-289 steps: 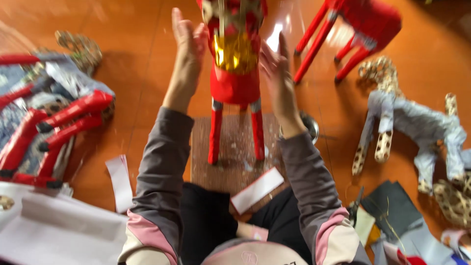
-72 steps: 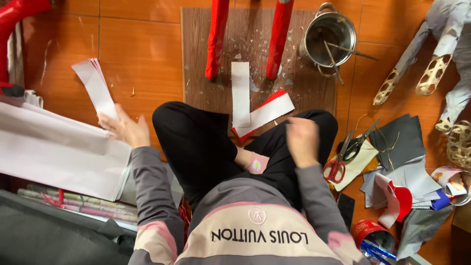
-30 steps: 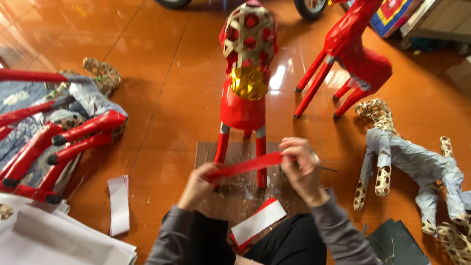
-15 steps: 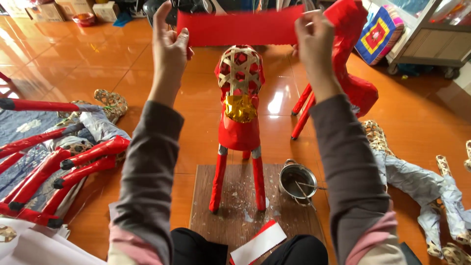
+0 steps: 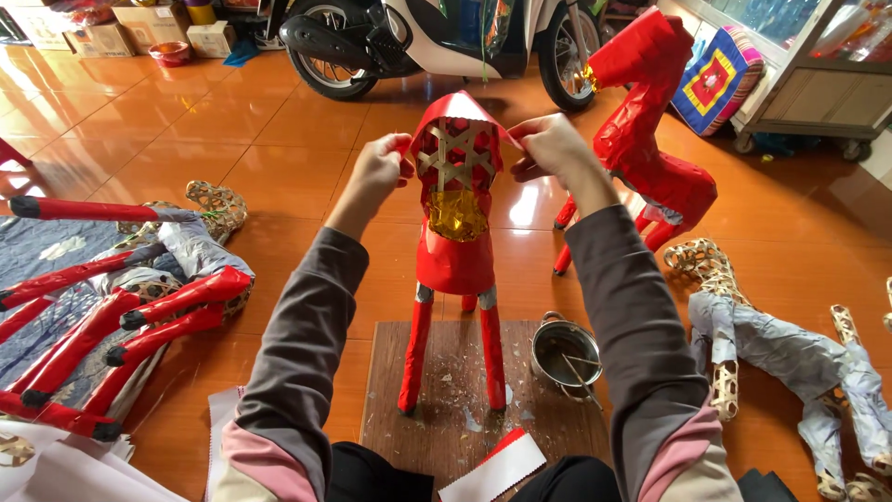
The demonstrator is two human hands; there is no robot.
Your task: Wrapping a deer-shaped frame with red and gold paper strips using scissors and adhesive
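Two hands drape a red paper strip (image 5: 457, 104) over the top of the red animal frame (image 5: 455, 232), centre frame, standing on a wooden board (image 5: 446, 409). Left hand (image 5: 379, 172) and right hand (image 5: 553, 149) fingers pinch opposite strip ends. Hold equal tension; smooth downward evenly to avoid creases. A metal pot (image 5: 565, 353) sits lower right of the frame's legs.

Both hands (image 5: 465, 163) on red paper strip (image 5: 457, 104)
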